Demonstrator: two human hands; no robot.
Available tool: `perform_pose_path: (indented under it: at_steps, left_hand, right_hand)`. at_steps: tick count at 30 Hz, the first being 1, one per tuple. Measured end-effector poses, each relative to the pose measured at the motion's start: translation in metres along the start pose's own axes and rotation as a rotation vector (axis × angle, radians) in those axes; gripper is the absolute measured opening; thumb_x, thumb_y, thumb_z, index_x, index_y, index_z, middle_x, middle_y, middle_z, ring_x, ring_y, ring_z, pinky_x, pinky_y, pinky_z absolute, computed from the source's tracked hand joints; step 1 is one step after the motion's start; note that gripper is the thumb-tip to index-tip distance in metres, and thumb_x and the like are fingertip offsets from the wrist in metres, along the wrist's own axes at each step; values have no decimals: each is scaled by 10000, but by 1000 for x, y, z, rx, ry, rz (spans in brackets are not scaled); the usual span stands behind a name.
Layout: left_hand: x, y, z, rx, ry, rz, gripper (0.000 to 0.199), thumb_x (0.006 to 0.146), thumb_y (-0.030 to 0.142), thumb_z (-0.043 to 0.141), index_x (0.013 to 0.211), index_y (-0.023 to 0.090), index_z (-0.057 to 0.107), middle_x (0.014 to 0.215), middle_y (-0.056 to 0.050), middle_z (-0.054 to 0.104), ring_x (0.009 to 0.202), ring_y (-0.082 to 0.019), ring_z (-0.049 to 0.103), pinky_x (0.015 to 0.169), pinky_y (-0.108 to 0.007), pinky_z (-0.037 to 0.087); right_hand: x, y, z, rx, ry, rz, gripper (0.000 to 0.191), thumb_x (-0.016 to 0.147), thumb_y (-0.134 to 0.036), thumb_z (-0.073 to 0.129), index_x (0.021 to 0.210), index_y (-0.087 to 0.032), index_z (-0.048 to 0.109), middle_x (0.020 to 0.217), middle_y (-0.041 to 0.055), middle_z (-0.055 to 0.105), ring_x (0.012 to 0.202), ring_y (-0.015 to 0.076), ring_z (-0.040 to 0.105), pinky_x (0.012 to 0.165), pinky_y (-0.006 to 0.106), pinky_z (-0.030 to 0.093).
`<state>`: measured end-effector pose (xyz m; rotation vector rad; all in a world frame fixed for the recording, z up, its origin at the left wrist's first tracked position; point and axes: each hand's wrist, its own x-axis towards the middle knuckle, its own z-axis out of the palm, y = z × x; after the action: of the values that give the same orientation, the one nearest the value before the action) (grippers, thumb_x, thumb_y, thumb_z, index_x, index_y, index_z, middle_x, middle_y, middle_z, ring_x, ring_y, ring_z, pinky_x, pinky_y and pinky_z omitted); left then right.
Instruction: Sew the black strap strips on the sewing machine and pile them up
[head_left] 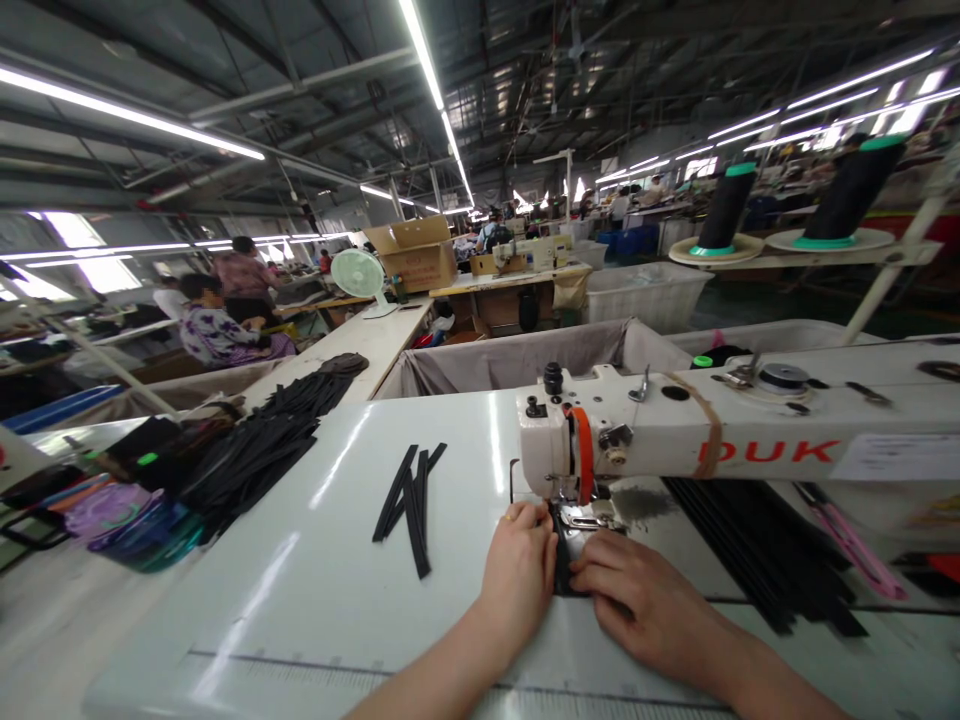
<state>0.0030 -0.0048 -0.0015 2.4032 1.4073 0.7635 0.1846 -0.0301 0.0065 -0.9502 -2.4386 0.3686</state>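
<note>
A short black fabric strip (562, 570) lies on the sewing machine's bed, its far end by the presser foot. My left hand (520, 562) has its fingers closed along the left edge of this strip, close to the needle area. From the other side, the curled fingers of my right hand (637, 592) grip the strip's right edge, nearer to me. The white sewing machine (637, 445) stands just beyond both hands and hides the needle point. Several narrow black strips (412, 505) lie crossed on the table to the left.
Right of my hands, a bundle of black strips (757, 560) lies under the machine arm beside pink-handled snips (859, 550). A large black pile (277, 440) and a purple-lidded jar (139, 525) are at left. Beyond the table stands a cloth-lined bin (510, 365). Co-workers sit far left.
</note>
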Motion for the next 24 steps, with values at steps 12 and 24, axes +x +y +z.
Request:
perform_pose_path:
  at_steps: [12, 24]
  left_hand:
    - [-2, 3, -3, 41, -50, -26, 179, 840, 81, 515, 789, 168, 663, 908, -60, 642, 896, -233, 553, 818, -381, 489]
    - [1, -1, 0, 8, 6, -65, 187, 815, 91, 559, 719, 166, 700, 842, -58, 662, 839, -216, 588, 790, -351, 480]
  right_hand:
    - [8, 14, 11, -251, 116, 7, 362, 808, -31, 492, 1108, -184, 625, 1071, 75, 652, 936, 215, 591, 825, 369, 506]
    - [7, 14, 14, -343, 128, -13, 343, 795, -15, 502, 1086, -154, 620, 1009, 83, 652, 881, 228, 597, 795, 386, 516]
